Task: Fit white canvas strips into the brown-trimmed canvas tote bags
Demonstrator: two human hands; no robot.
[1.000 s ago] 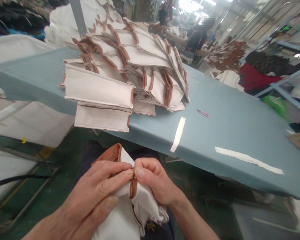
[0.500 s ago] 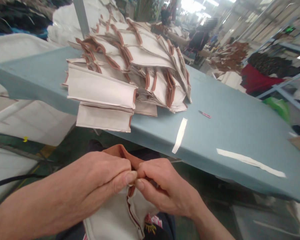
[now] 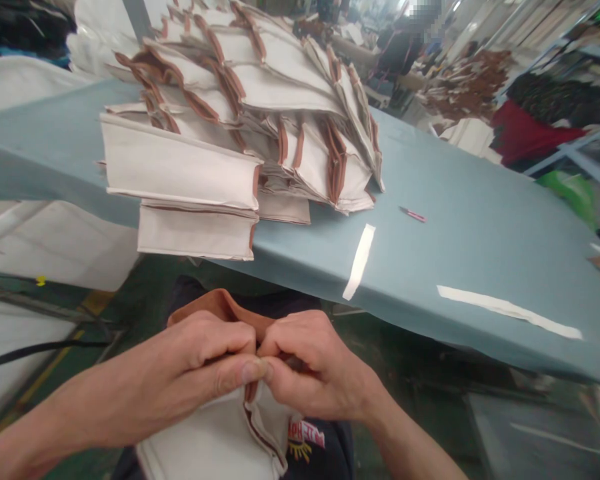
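Observation:
A cream fabric piece (image 3: 205, 437) with a brown lining and brown edging lies across my lap. My left hand (image 3: 200, 363) is closed on its upper edge, thumb pressed down near the seam. Right beside it, my right hand (image 3: 313, 367) pinches the same edge, and the two thumb tips meet. A fold of brown lining (image 3: 217, 307) rises behind my fingers. What lies under the fingertips is hidden. Beyond my hands, a large pile of similar cream pieces (image 3: 290, 87) with brown edges is heaped on the table.
The blue-green covered table (image 3: 480, 247) stretches in front of me. On it lie a short white strip (image 3: 360, 262), a longer white strip (image 3: 510, 311) and small pink-handled snips (image 3: 414, 215). Two stacked pieces (image 3: 195, 230) overhang the near edge. A black cable (image 3: 45, 350) runs at left.
The view has tilted down slightly, so the table and pile sit a little higher or further left. Both hands keep their hold on the fabric piece, thumbs now closer together.

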